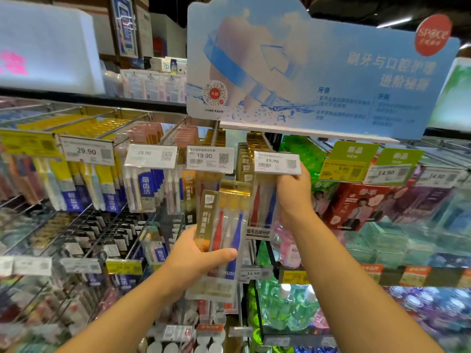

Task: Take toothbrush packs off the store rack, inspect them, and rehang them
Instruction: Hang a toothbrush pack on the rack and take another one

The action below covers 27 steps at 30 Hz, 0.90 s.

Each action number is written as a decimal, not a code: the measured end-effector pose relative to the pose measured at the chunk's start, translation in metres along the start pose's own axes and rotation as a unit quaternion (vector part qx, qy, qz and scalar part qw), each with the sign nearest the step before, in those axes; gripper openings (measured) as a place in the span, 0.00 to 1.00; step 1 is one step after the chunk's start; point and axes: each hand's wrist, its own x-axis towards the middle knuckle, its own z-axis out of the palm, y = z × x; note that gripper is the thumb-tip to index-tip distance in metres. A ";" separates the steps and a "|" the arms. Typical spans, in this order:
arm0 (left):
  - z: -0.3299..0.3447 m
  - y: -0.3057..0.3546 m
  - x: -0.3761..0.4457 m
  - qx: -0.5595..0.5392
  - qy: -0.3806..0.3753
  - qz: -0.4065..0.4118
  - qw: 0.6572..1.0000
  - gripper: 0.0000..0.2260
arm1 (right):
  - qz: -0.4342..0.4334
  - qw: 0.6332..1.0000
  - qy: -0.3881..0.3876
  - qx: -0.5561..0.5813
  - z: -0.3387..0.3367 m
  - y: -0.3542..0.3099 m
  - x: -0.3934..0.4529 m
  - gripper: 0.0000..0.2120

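Note:
My left hand (196,258) grips a gold-topped toothbrush pack (224,220) with red, white and blue brushes, held upright in front of the rack. My right hand (293,192) is raised to the hook under the 19.90 price tag (277,163), its fingers curled on the top of the hanging toothbrush packs (262,200) just below that tag. More gold packs hang behind on the same hook (246,159). The held pack sits left of and slightly below the right hand.
Wire hooks carry blue and yellow toothbrush packs (145,184) to the left, each with a price tag. A big blue display sign (318,72) overhangs the rack. Red boxes (356,207) and green mouthwash bottles (283,307) fill shelves to the right.

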 end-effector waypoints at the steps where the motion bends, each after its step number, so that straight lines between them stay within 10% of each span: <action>1: -0.001 -0.001 -0.001 0.000 0.001 0.000 1.000 0.27 | 0.002 1.000 -0.001 0.002 -0.001 0.001 -0.001 0.14; 27: -0.011 -0.010 -0.011 0.014 0.025 -0.011 1.000 0.16 | 0.013 0.999 -0.028 0.016 -0.007 0.004 -0.001 0.14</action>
